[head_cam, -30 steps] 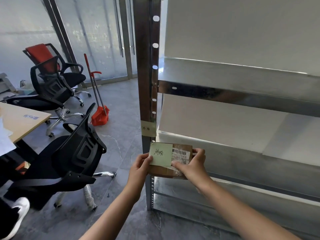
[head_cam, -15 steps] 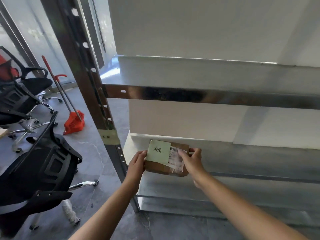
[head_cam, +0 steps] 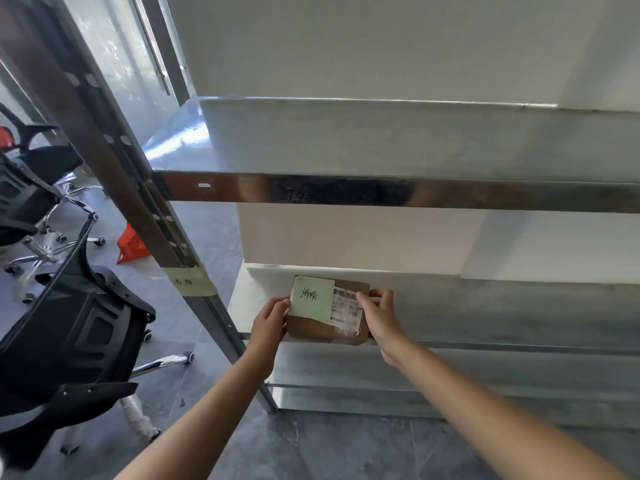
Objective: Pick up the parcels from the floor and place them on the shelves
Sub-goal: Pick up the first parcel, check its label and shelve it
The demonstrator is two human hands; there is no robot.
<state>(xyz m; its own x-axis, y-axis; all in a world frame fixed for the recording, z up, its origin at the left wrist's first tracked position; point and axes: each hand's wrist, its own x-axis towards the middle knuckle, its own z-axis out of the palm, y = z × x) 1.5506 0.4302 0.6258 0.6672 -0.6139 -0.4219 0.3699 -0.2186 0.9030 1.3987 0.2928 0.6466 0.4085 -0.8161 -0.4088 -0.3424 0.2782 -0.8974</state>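
Observation:
A small brown cardboard parcel [head_cam: 322, 329] carries a pale green handwritten note and a white barcode label. My left hand [head_cam: 268, 325] grips its left edge and my right hand [head_cam: 381, 317] grips its right edge. The parcel is over the left end of the lower metal shelf [head_cam: 485, 306], close to the white back wall; I cannot tell whether it rests on the shelf surface. Above it runs a second metal shelf [head_cam: 346, 140], bare.
The shelf's metal upright [head_cam: 114, 161] with a tape label stands left of the parcel. A black office chair [head_cam: 69, 341] sits close on the left, more chairs behind it, and a red dustpan [head_cam: 131, 245] lies on the grey tiled floor.
I have moved closer and to the right of the upright. Both hands have carried the parcel forward from the post into the lower shelf bay, still holding it at both ends.

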